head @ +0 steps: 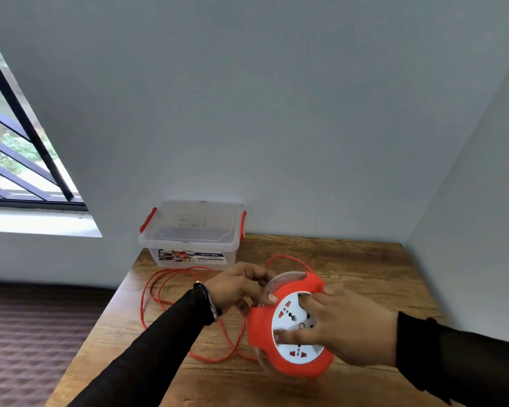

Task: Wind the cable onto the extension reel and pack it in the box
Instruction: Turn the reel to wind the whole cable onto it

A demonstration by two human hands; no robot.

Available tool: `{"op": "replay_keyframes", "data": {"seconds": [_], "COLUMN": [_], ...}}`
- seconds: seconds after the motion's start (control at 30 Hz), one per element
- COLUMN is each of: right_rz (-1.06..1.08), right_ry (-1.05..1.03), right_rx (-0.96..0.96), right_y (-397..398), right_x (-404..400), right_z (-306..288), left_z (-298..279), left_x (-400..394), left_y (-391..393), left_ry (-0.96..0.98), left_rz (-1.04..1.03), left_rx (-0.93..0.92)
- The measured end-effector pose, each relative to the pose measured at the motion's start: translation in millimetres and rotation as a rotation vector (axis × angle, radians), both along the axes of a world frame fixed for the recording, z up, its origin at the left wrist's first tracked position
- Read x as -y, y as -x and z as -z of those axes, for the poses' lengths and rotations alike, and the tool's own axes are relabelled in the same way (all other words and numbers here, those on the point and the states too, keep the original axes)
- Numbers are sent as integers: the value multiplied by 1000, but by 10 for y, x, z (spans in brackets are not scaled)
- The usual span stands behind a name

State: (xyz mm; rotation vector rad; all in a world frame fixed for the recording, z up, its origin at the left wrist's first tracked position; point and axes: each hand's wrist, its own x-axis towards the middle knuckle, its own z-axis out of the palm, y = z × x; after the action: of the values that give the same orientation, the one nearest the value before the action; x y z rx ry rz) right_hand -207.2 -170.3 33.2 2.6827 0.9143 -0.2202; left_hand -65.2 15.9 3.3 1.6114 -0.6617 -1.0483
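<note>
Wooden table [350, 259] in a grey corner, box [191, 236] at 11 o'clock; both hands, left [241, 286] and right [347, 324], grip the reel [291, 327].

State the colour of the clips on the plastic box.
Red clips, clearest in the head view.

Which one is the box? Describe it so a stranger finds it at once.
Start at the wooden table in the corner of the room. At its back left corner, against the wall and near the window, stands the box. It is the only clear plastic tub, with red side latches and a blue label, lying behind the loose orange cable.
</note>
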Motion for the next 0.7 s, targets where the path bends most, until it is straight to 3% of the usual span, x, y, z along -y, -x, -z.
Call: {"op": "replay_keyframes", "data": {"seconds": [0.23, 0.47, 0.53, 0.7], "right_rz": [151, 434, 581, 973], "right_ry": [58, -118, -239, -819], "right_rx": [291, 373, 384, 353], "right_y": [2, -119, -152, -225], "right_x": [-1, 65, 60, -25], "right_z": [234, 319, 349, 453], "left_z": [50, 264, 307, 323], "left_x": [-6, 58, 109, 259], "left_y": [59, 246, 327, 526], "left_ry": [90, 238, 311, 454], "left_rz": [-105, -300, -381, -547], "left_rx": [-49, -161, -195, -199]}}
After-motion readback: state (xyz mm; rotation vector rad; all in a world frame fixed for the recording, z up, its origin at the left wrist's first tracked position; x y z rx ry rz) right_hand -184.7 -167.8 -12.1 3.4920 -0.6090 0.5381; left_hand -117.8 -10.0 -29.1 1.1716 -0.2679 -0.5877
